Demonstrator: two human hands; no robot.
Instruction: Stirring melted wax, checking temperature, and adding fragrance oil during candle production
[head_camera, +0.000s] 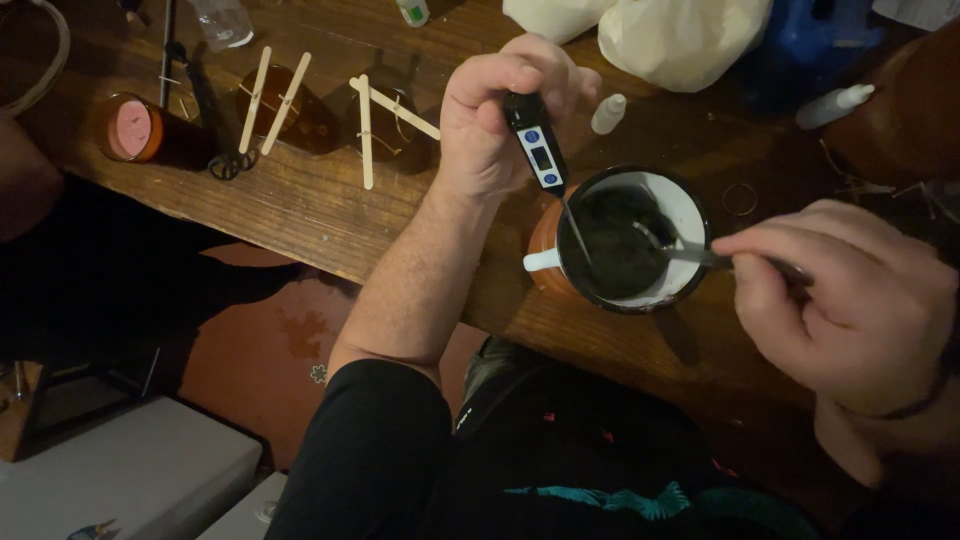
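Mug (620, 238), white inside with dark liquid, sits near the worktop's (300, 205) front edge. Right hand (850, 300), grip closed on a spoon (690, 252), should stir slowly. Left hand (500, 115), grip pinching a digital thermometer (535, 140), should keep the probe off the mug wall. Beyond the mug stand jars with wooden sticks (285, 100) across them.

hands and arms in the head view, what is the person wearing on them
Both hands are bare: no gloves and no rings that show. The left hand leads to a bare forearm, with a black sleeve starting near the elbow. The right hand has a thin dark band at the wrist.
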